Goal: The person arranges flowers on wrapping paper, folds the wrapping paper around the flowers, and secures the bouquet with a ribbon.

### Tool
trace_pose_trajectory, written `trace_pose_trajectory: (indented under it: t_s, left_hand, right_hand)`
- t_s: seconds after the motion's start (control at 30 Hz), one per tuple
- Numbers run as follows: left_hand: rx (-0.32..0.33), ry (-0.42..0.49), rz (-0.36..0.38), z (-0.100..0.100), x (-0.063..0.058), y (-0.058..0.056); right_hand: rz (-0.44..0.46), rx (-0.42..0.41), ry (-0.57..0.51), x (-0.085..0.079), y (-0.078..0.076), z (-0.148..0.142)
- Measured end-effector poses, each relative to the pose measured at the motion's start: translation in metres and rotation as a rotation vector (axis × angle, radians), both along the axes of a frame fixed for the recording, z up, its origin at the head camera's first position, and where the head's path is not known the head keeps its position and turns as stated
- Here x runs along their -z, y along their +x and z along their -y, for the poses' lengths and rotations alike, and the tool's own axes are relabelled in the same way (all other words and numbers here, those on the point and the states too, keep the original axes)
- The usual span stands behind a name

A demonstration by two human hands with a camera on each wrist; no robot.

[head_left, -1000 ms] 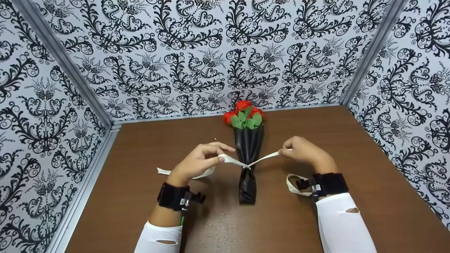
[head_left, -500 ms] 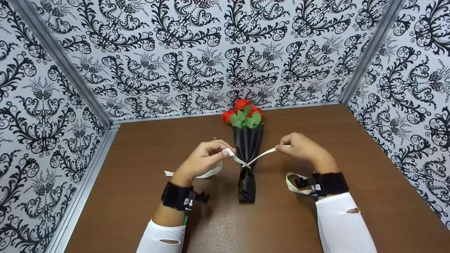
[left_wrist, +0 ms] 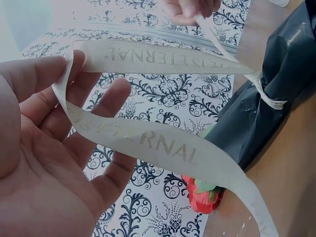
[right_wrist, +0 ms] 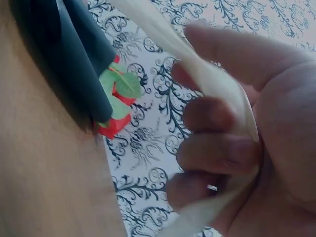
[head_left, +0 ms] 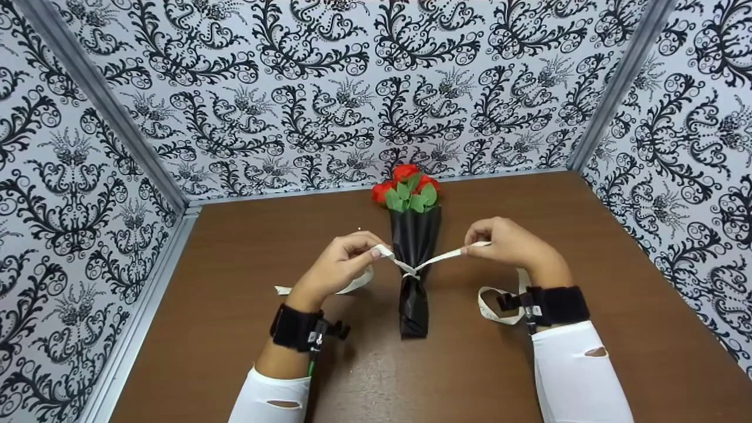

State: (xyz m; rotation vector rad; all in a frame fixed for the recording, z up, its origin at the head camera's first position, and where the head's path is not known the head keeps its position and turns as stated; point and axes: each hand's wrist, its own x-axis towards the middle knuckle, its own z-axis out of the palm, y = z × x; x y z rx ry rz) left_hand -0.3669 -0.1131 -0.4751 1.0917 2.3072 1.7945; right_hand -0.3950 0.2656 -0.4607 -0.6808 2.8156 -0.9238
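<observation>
A bouquet of red artificial-looking roses [head_left: 405, 172] with green leaves lies on the table, wrapped in black paper [head_left: 415, 235]. A cream ribbon [head_left: 437, 257] is crossed around the narrow part of the wrap. My left hand [head_left: 338, 264] pinches one side of it between thumb and forefinger, left of the bouquet. In the left wrist view the ribbon [left_wrist: 158, 143] shows gold letters and loops over the finger. On the other side, my right hand [head_left: 505, 242] pinches the opposite length; in the right wrist view this ribbon [right_wrist: 222, 84] runs across the palm under the thumb.
Loose ribbon tails hang below both hands, one looped near the right wrist strap [head_left: 561, 305]. The brown table [head_left: 376, 382] meets white walls [head_left: 329, 117] with black floral patterns at the back and sides.
The left hand has moved slightly right and up, toward the bouquet. My right hand has risen a little, and more of the right ribbon tail shows by the wrist.
</observation>
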Motion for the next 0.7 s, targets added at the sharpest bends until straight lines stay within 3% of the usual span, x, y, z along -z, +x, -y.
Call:
trace_pose_trajectory:
  t_s: [0.2,0.53,0.7]
  left_hand:
    - [-0.014,0.003,-0.021,0.002,0.000,0.000]
    - [-0.031,0.008,-0.004,0.002,0.002,-0.003]
    - [-0.045,-0.011,0.017,0.002,0.000,0.000]
  right_hand:
    - [0.013,0.009,0.058,-0.012,0.008,-0.021]
    - [-0.036,0.246,0.147,-0.046,0.035,-0.054]
    - [-0.062,0.256,0.116,-0.054,0.041,-0.055]
